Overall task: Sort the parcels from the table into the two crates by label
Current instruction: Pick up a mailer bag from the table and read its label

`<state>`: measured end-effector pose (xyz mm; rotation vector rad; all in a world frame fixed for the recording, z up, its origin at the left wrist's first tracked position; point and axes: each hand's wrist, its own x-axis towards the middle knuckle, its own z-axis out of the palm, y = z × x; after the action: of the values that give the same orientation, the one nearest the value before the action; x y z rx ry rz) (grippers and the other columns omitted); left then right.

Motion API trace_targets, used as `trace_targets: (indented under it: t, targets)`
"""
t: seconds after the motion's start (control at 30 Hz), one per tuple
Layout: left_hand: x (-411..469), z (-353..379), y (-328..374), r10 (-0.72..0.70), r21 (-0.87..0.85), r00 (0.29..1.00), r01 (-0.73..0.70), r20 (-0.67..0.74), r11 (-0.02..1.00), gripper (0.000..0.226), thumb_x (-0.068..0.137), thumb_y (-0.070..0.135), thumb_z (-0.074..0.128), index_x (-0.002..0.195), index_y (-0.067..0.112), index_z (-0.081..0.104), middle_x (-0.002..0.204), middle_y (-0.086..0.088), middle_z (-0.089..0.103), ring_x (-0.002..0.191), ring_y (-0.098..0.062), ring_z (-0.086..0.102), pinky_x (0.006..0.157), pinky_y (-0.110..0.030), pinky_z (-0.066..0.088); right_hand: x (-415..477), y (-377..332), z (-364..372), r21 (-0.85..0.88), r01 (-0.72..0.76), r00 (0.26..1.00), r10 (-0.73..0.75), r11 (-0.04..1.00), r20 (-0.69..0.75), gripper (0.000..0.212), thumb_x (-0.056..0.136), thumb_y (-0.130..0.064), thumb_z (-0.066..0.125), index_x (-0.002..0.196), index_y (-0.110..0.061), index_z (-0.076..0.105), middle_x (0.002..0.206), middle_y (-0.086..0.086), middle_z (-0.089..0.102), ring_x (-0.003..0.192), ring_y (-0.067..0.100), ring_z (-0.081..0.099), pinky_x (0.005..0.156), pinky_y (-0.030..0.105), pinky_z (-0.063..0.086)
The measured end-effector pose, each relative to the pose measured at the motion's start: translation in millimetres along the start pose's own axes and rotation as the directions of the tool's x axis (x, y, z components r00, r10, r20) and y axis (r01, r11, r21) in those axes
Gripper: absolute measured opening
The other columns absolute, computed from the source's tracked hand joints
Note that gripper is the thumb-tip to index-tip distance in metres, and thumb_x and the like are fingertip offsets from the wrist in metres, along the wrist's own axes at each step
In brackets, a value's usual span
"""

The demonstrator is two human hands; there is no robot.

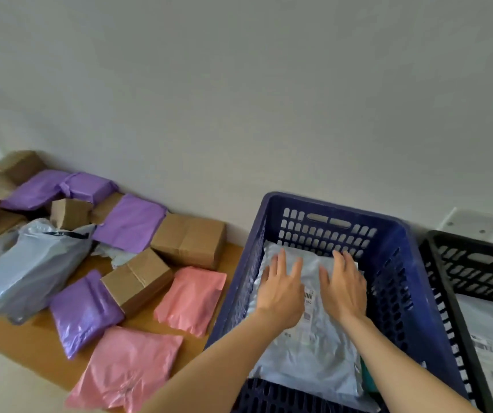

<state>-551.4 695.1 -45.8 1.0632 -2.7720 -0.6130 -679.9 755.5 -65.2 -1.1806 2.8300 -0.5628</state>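
On the table (pixel 30 347) at left lie purple, pink and grey mailers (pixel 129 222) and cardboard boxes (pixel 190 239). Right of it, inside the blue crate (pixel 403 263), a pale grey parcel (pixel 313 356) lies flat. The left hand (pixel 282 290) and right hand (pixel 345 286) rest on it side by side, fingers straight and spread, gripping nothing. Farthest right, the black crate (pixel 444 281) holds a white parcel (pixel 489 329).

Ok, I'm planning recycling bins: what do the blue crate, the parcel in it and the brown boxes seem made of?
Blue crate: likely rigid moulded plastic, going by its slotted walls. Grey parcel: thin glossy plastic film, wrinkled and shiny. Brown boxes: probably matte cardboard, with folded flaps.
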Motion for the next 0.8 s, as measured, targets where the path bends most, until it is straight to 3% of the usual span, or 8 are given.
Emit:
trace_targets:
  t: [0.13,0.3,0.6,0.8]
  targets:
    - [-16,-55,-9,0.052,0.024,0.984,-0.049,-0.170,0.999,0.058,0.102,0.025,0.035,0.153,0.019,0.009,0.161,-0.014,-0.002,0.149,-0.028,-0.004,0.121,-0.042,0.004,-3,-44,-29,0.116,0.010,0.992,0.005,0.993,-0.127,0.051,0.101,-0.036,0.038,0.144,-0.009,0.034,0.153,0.012,0.033,0.141,0.027,0.030,0.113,0.046,0.028]
    - [-57,-117,-44,0.053,0.041,0.956,-0.043,-0.288,0.998,0.055,0.103,0.028,0.030,0.153,0.019,0.010,0.161,-0.014,0.002,0.148,-0.030,0.002,0.120,-0.044,0.007,-31,-107,-42,0.215,0.078,0.976,-0.031,0.973,-0.216,0.048,0.101,-0.034,0.039,0.141,-0.007,0.037,0.146,0.012,0.040,0.133,0.030,0.041,0.107,0.050,0.036]
    - [-163,-166,-165,-0.082,0.036,0.927,0.102,-0.367,0.994,0.056,0.099,0.026,0.035,0.152,0.021,0.014,0.160,-0.013,0.009,0.147,-0.031,0.008,0.120,-0.043,0.012,-113,-230,-27,0.230,0.244,0.938,-0.170,0.942,-0.301,0.041,0.100,-0.028,0.043,0.133,-0.005,0.044,0.133,0.013,0.050,0.119,0.029,0.052,0.096,0.045,0.046]
    - [-233,-181,-262,-0.242,0.038,0.874,0.284,-0.421,0.958,0.056,0.099,0.029,0.037,0.151,0.022,0.018,0.159,-0.011,0.012,0.146,-0.027,0.015,0.116,-0.038,0.018,-162,-316,6,0.234,0.341,0.924,-0.279,0.910,-0.263,0.042,0.100,-0.029,0.043,0.135,-0.005,0.044,0.134,0.015,0.050,0.118,0.029,0.053,0.093,0.039,0.044]
